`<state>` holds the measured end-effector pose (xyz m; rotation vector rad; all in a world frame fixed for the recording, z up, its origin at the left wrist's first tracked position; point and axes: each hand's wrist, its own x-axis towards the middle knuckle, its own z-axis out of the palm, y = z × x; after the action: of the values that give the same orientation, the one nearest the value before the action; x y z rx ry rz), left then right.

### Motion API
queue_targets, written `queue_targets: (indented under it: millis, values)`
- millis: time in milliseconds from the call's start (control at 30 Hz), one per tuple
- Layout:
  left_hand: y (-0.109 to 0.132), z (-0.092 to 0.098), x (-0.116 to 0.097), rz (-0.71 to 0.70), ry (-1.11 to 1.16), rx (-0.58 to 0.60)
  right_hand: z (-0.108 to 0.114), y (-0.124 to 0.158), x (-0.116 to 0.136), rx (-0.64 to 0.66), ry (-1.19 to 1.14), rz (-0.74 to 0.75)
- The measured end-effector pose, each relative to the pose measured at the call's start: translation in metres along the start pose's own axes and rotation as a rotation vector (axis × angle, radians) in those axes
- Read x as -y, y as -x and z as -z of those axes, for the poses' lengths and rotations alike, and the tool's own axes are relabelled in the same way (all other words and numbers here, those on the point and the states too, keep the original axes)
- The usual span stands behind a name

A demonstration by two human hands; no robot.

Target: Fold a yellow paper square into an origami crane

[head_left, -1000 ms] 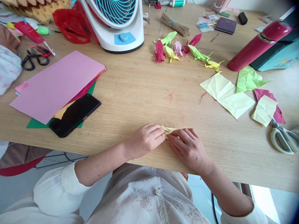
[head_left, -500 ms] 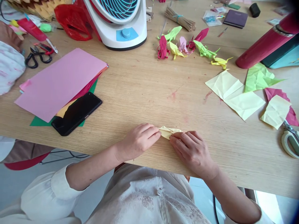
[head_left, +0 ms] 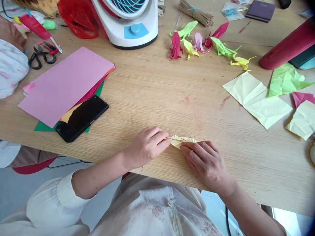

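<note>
A small piece of folded pale yellow paper (head_left: 176,141) lies on the table close to its front edge. My left hand (head_left: 147,146) pinches the paper's left tip between thumb and fingers. From the right, my right hand (head_left: 206,161) presses its fingertips down on the paper, covering part of its right end. Creased pale yellow sheets (head_left: 256,98) lie farther to the right, beside a crumpled green sheet (head_left: 285,78).
Several folded paper figures (head_left: 192,46) stand at the back. A fan (head_left: 135,29) is at the back left. Coloured paper (head_left: 69,82) with a black phone (head_left: 82,118) on it lies left, near scissors (head_left: 40,57). A red bottle (head_left: 285,47) is at right.
The view has shifted slightly, so things at the right sit farther right. My right hand is a little farther right and more of the folded paper shows. Both hands stay on the paper.
</note>
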<state>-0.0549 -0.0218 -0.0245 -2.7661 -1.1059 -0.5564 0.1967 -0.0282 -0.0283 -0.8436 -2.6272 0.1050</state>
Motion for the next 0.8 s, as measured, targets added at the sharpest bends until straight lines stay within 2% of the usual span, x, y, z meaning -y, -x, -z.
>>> queue_targets:
  millis: [400, 800]
  values:
    - [-0.009, -0.003, -0.014, 0.024, 0.032, 0.016, -0.003, 0.001, 0.000, -0.028, -0.041, -0.036]
    - [-0.007, -0.006, -0.012, 0.032, 0.099, 0.059, -0.001, -0.002, 0.001, -0.038, -0.147, -0.135]
